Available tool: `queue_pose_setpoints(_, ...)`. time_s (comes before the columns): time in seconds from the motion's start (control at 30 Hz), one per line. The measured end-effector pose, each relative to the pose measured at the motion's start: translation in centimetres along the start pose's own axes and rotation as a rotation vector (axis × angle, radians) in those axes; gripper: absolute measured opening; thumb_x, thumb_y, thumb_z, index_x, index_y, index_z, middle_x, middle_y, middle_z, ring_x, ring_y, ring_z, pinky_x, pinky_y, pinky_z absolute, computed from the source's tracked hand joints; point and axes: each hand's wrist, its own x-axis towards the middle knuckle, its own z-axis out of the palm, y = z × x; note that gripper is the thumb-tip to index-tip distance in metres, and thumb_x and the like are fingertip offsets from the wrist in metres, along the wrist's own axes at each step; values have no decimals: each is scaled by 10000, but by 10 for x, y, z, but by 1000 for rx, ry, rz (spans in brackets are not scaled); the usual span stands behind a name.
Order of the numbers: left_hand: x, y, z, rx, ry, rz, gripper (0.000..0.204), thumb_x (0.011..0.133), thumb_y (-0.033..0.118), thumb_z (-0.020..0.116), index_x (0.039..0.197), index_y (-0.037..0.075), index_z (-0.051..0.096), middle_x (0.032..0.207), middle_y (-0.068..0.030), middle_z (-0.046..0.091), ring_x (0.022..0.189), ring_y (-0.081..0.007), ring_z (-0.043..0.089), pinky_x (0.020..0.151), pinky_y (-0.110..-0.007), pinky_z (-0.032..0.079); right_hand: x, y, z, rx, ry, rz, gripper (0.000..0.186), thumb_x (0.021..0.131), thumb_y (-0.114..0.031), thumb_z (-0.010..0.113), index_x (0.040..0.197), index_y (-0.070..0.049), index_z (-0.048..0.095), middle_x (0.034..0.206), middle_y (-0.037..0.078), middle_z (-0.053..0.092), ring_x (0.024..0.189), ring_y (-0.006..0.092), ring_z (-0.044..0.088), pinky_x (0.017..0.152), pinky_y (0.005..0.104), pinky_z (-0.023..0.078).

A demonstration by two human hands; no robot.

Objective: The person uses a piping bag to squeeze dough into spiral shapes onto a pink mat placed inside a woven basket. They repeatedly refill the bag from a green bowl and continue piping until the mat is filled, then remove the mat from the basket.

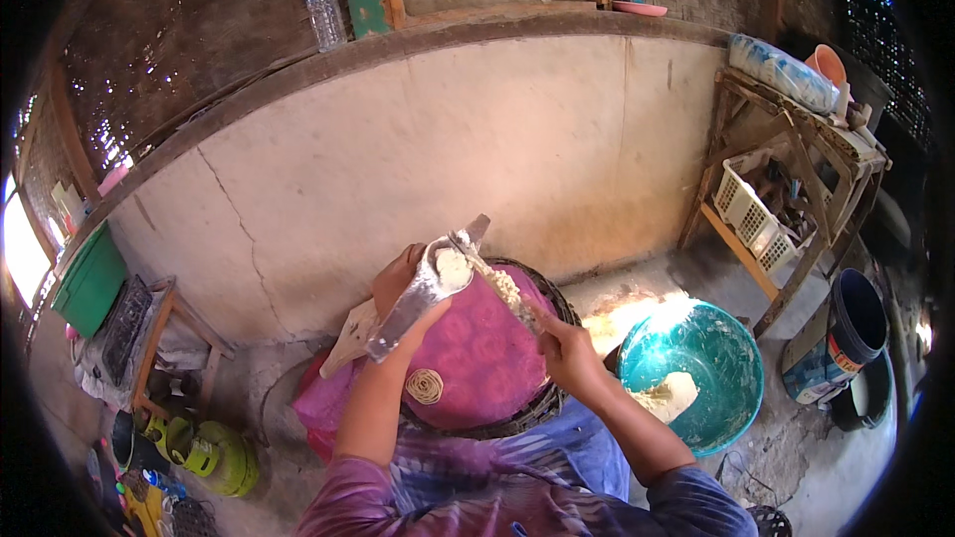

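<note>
Grey floor beneath teal basin of pale dough

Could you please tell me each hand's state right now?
Left hand: closed around a floury dough tool.
Right hand: closed on a dough-smeared stick.

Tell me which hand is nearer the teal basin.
Right. The right hand, holding a dough-covered stick, is to the left of the teal basin; the left hand, holding a floury tool, is farther left.
</note>
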Motion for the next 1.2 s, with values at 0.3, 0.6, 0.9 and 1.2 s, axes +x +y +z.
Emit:
queue_pose_setpoints(0.3, 9, 4, 6, -105, 11, -23, 287, 726, 151, 754, 986, 114, 638, 906, -76, 669, 837, -237, 670, 777, -344, 540, -64, 102, -32, 17, 291, 77, 542, 813, 124, 425, 1304, -59, 560, 787, 116, 637, 683, 130, 578, 650, 294, 510)
queue_pose_setpoints(0.6, 11, -44, -32, -1641, 122, -272, 103, 774, 84, 587, 814, 111, 497, 796, -25, 501, 636, -153, 509, 605, -294, 456, -179, 197, -51, -966, -66, 734, 292, 885, -169, 588, 1159, -112, 669, 1169, 216, 630, 1084, 411, 599, 931, 471, 475)
queue_pose_setpoints(0.9, -32, 21, 54, -2729, -246, -491, 126, 837, 154, 595, 853, 106, 479, 808, 15, 530, 720, -101, 548, 643, -282, 464, -35, 16, 45, 2045, -771, 496, 925, 874, -775, 331, 1454, -54, 349, 1146, 234, 562, 699, 247, 597, 588, 368, 501)
queue_pose_setpoints(1.2, -100, -28, 17, -570, -370, -243, 558, 753, 181, 816, 1222, 26, 557, 1086, -74, 679, 965, -181, 659, 879, -322, 533, -24, 28, 18, 798, 147, 173, 692, 949, -650, 367, 1217, -18, 457, 734, 35, 529, 544, 115, 504, 465, 267, 412)
